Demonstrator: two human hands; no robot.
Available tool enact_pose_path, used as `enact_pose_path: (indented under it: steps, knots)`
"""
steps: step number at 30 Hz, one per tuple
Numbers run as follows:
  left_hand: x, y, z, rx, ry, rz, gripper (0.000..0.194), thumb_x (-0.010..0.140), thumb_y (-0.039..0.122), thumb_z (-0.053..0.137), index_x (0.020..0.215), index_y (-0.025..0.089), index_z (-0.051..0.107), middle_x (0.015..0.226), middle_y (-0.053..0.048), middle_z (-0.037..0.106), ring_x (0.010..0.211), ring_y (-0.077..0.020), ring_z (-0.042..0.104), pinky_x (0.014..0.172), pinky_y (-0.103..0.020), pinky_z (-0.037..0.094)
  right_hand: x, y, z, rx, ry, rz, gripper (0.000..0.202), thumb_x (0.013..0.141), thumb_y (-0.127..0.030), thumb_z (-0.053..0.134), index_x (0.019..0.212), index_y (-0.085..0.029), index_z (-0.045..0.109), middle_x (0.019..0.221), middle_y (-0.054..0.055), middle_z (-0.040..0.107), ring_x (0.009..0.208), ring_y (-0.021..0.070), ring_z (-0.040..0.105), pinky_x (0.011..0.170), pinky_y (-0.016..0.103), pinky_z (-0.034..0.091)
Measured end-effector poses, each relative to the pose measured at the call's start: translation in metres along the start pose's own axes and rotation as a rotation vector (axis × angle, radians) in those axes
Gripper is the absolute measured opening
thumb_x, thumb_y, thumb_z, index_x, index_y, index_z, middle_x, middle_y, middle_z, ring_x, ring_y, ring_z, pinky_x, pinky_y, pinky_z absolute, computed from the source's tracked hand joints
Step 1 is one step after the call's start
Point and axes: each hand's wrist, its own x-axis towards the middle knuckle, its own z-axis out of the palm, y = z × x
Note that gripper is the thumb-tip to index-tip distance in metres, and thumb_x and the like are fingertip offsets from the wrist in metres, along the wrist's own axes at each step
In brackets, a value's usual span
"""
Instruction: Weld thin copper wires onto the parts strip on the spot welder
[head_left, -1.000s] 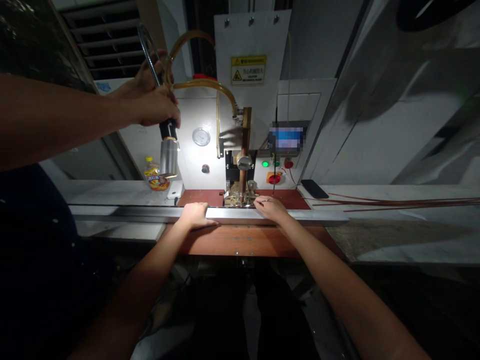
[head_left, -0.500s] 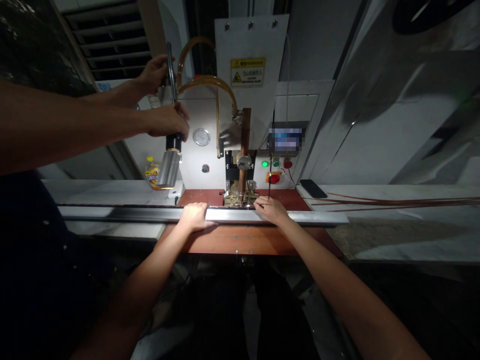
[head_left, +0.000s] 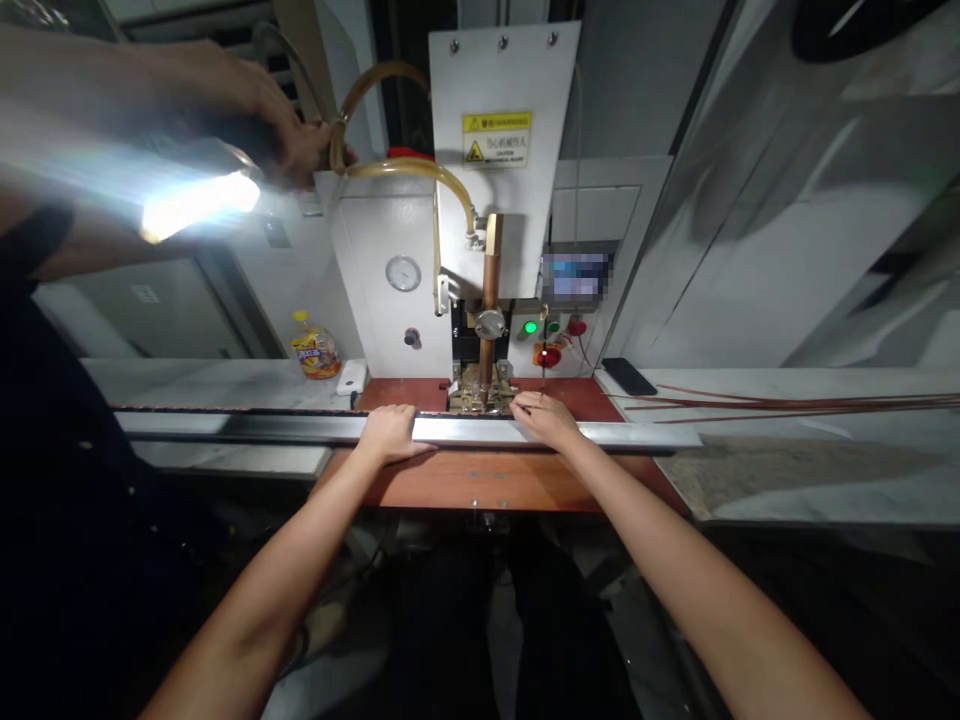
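A long silvery metal bar (head_left: 637, 435) lies across the front of a white machine (head_left: 390, 230), over a reddish-brown board (head_left: 480, 480). My left hand (head_left: 390, 435) is wrapped over the bar, its thumb along the near side. Beside the machine's copper rod (head_left: 489, 290), at the bar's far edge, my right hand (head_left: 546, 418) has its fingers pinched together; what they grip is too small to make out. The rod's lower end meets a small brass-coloured fixture (head_left: 476, 385) just behind the bar.
At the upper left another person's hands (head_left: 289, 140) are near a glaring lamp (head_left: 202, 205). A yellow-capped bottle (head_left: 316, 352) stands left of the machine. On the right lie a black phone (head_left: 628, 377) and thin brown rods (head_left: 750, 405).
The other person's lamp has swung up and left, and its bright face now shows. My two hands and the bar have hardly moved.
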Motion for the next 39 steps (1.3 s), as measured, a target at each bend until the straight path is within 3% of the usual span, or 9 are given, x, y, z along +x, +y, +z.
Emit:
enact_pose_path:
  steps: [12,29,39]
  knots:
    - [0.0,-0.003,0.005,0.009,0.064,0.054,0.068,0.064,0.077,0.056,0.097,0.018,0.062,0.098,-0.015,0.068,0.095,-0.0349,0.063,0.083,-0.043,0.045,-0.001,0.003,0.001,0.011,0.021,-0.004,0.032,0.096,-0.032,0.036,0.081,-0.023,0.063,0.09,0.003,0.068,0.09,0.0141,0.059,0.078,0.022,0.038]
    - [0.001,0.004,0.002,-0.034,0.037,0.049,0.069,0.063,0.078,0.057,0.1,0.019,0.061,0.101,-0.014,0.068,0.099,-0.0329,0.062,0.085,-0.04,0.043,-0.003,0.006,-0.004,-0.012,0.014,0.029,0.03,0.095,-0.03,0.037,0.086,-0.023,0.065,0.097,0.004,0.071,0.092,0.0162,0.061,0.076,0.024,0.039]
    - [0.005,0.011,0.006,-0.043,0.035,0.04,0.067,0.063,0.076,0.058,0.1,0.02,0.062,0.103,-0.014,0.068,0.101,-0.0334,0.061,0.089,-0.041,0.042,-0.007,0.015,-0.003,-0.052,0.03,0.052,0.033,0.095,-0.035,0.036,0.085,-0.024,0.065,0.091,0.004,0.07,0.086,0.017,0.06,0.071,0.025,0.037]
